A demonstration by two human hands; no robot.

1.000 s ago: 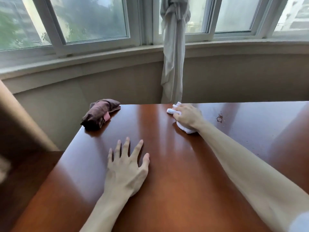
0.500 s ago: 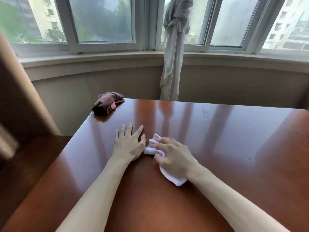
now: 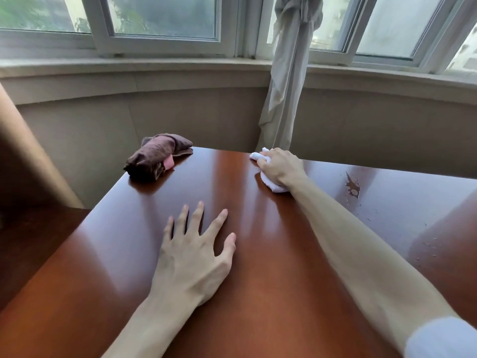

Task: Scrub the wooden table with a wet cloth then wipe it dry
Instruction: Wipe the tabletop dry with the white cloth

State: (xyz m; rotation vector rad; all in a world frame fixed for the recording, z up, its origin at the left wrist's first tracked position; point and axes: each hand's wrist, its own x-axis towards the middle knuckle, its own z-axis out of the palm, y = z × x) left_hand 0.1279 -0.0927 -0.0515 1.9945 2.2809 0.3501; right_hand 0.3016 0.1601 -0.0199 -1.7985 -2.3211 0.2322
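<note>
The glossy reddish-brown wooden table [image 3: 258,293] fills the lower view. My right hand [image 3: 282,166] is stretched to the far edge, pressed down and closed on a crumpled white cloth [image 3: 271,186] that shows at its fingertips and under the heel of the palm. My left hand [image 3: 192,257] lies flat on the table nearer to me, fingers spread, holding nothing. A rolled dark brown cloth [image 3: 154,158] with a pink tag rests on the far left corner.
A dark wet splatter [image 3: 352,186] with small droplets marks the table right of my right hand. A tied pale curtain [image 3: 286,81] hangs behind the far edge, below the bay windows [image 3: 165,19]. A brown surface [image 3: 31,241] sits lower on the left.
My right hand has pushed the white cloth from the table's middle, beside my left hand, out to the far edge. My left hand stays flat on the table.
</note>
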